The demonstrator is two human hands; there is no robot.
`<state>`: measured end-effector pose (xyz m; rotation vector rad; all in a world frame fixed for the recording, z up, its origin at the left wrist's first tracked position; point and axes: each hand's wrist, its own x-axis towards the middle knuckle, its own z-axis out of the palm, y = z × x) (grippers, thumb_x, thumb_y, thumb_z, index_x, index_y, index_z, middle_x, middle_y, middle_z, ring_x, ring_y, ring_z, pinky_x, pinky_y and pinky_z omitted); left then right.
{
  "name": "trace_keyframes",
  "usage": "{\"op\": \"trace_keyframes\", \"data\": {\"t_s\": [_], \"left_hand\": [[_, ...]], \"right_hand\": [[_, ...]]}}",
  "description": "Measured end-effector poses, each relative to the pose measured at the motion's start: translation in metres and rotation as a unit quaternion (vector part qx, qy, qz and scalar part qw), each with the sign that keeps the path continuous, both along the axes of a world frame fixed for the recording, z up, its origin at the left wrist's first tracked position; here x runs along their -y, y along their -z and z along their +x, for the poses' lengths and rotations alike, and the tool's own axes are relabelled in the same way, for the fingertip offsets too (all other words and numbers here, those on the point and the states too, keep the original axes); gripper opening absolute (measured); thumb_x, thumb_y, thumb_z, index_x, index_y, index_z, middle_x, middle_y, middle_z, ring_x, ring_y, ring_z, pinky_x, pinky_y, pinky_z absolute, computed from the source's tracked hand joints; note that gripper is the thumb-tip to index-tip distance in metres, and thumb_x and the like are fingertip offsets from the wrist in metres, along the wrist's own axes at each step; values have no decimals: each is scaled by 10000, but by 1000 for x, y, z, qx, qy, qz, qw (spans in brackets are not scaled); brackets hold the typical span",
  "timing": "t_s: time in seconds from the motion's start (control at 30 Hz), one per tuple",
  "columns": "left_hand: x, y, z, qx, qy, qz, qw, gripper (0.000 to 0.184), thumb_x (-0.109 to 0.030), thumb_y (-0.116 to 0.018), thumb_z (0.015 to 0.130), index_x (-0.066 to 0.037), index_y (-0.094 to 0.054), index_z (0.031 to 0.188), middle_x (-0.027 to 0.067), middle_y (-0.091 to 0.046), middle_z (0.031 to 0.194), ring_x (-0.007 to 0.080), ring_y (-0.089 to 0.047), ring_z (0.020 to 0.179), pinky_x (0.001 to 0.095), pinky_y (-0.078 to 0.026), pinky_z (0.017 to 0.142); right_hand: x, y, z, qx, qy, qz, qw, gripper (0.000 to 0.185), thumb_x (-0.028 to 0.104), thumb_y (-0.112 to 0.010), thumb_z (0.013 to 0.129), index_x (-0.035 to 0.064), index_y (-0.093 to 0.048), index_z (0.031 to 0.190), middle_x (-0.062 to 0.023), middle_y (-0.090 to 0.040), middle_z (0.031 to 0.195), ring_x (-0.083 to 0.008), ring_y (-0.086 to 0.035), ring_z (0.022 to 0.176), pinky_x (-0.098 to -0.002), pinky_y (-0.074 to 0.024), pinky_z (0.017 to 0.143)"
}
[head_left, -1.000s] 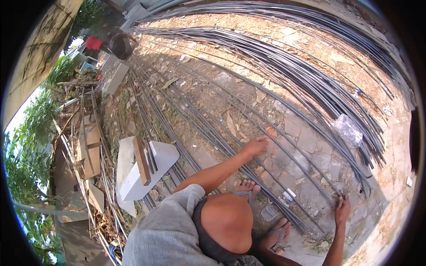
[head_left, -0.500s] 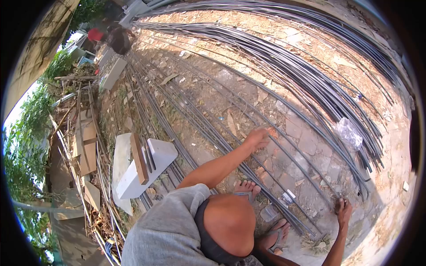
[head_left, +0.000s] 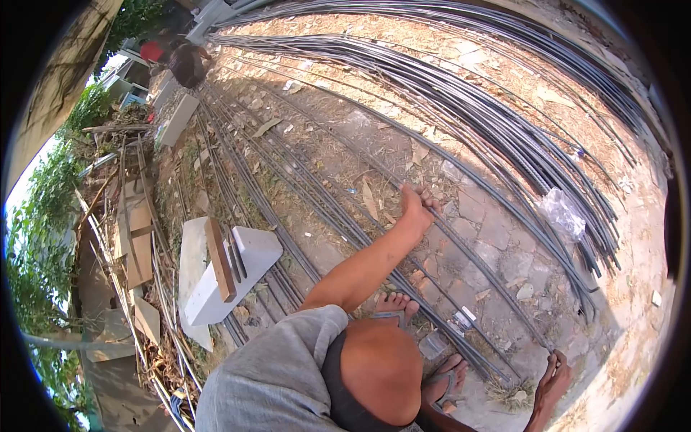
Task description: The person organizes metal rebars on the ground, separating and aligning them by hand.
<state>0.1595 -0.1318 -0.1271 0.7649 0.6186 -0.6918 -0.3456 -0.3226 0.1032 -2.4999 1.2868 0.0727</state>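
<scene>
My left hand (head_left: pixel 419 204), at the middle of the view, has its fingers wrapped round a long, thin steel rod (head_left: pixel 471 255). Near the lower right, my right hand (head_left: pixel 554 374) pinches the near end of that rod between thumb and fingers. The rod slants from the upper left down to my right hand, above the broken paving. Between my feet and this rod, a bundle of similar rods (head_left: pixel 425 308) lies on the ground.
A large rod bundle (head_left: pixel 461 93) curves across the upper right, with clear plastic (head_left: pixel 562 214) on it. A white block (head_left: pixel 234 270) with a wooden bar stands left. Cut branches lie far left. A person (head_left: pixel 186 63) bends at the upper left.
My left hand has moved up and left and closed round the rod. My right hand has shifted slightly down. The rod's two strands now lie together between my hands.
</scene>
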Motion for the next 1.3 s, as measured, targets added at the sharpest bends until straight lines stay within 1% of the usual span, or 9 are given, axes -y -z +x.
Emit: {"op": "trace_keyframes", "data": {"t_s": [0.07,0.13,0.23,0.3,0.4,0.7,0.8,1.03,1.3], "left_hand": [[4,1,2,-23,-54,34,998,537,-614,-258,998,-103,-417,954,48,-420,771,152,-357,542,301,-341,488],[17,-79,-12,-86,-111,140,980,509,-606,-269,1002,-128,-342,843,4,-300,682,128,-186,485,279,-195,438],[2,-98,-13,-78,-90,131,984,490,-592,-280,1007,-135,-339,841,-4,-282,664,134,-205,493,287,-209,443],[-12,-107,-1,-59,-68,119,989,474,-563,-286,1019,-142,-319,802,-28,-243,625,128,-190,470,273,-206,436],[-32,-94,14,-30,-21,114,993,470,-536,-286,1029,-142,-313,773,-39,-222,594,122,-189,450,263,-207,430],[-19,-115,10,-41,-1,163,986,474,-534,-292,1028,-143,-307,761,-37,-233,591,121,-207,449,263,-223,426],[-22,-122,8,-43,-2,165,985,475,-533,-294,1028,-143,-305,757,-36,-237,590,120,-214,449,263,-228,425],[-16,-134,-5,-49,-3,164,985,478,-532,-298,1027,-144,-301,747,-34,-246,588,119,-228,448,263,-241,423],[-9,-139,-14,-58,-2,163,985,482,-530,-303,1026,-145,-296,736,-31,-256,585,118,-245,447,263,-255,420]], "right_hand": [[-15,-8,-3,27,11,6,1000,255,179,-551,973,-9,-641,1120,-200,-682,995,-346,-600,944,-397,-441,866],[-17,-10,-16,151,55,136,978,502,449,-440,999,47,-585,1263,-160,-629,1193,-285,-580,1086,-387,-429,934],[-20,22,-40,378,125,244,884,815,726,-195,942,93,-523,1337,-131,-486,1402,-271,-515,1213,-418,-400,1007],[-25,30,-26,485,104,224,839,763,655,-176,987,47,-637,976,-155,-585,1215,-293,-544,1153,-419,-368,1032],[-35,29,7,604,173,229,744,681,514,-209,1043,53,-484,625,-217,-637,933,-294,-564,931,-412,-373,929],[-38,7,38,758,231,210,573,693,526,-181,1035,113,-374,512,-64,-434,545,-218,-409,616,-365,-389,699],[-29,7,31,790,134,289,524,704,529,-179,1034,135,-323,469,-16,-326,468,-191,-345,529,-349,-366,635],[-30,13,38,640,416,298,573,641,455,-333,1045,167,-247,478,26,-235,443,-139,-251,428,-340,-384,546],[-37,21,31,620,340,285,647,653,516,-286,1037,171,-260,482,33,-215,440,-137,-234,440,-358,-440,701]]}}
